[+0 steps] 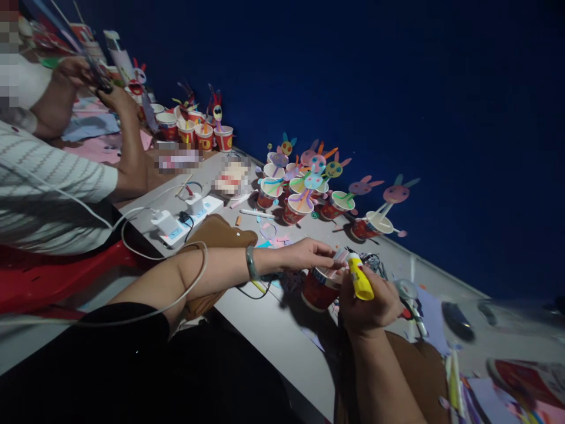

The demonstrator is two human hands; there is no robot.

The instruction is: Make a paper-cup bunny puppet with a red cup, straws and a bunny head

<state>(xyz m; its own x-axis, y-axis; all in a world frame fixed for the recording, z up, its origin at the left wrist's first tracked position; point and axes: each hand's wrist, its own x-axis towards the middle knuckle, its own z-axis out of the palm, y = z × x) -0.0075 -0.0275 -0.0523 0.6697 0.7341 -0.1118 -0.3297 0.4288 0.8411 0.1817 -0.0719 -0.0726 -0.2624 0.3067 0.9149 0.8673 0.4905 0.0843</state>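
My right hand (375, 303) is wrapped around a yellow glue stick (362, 284), its white end pointing up and away from me. Opposite it, my left hand (309, 254), with a bangle on the wrist, pinches a small pale pink strip (341, 257) close to the glue stick's white end. Directly below both hands a red paper cup (318, 290) stands on the table, its rim partly covered by my fingers. Whether my left fingers also touch the cup is hard to see.
Behind my hands stand several red paper cups (298, 211) with paper rabbit figures (312, 178). A power strip (194, 222) with white chargers and loose cables lies to the left. Paper scraps (280, 241) litter the table. Farther left, a co-worker's hands (112, 94) hold something dark.
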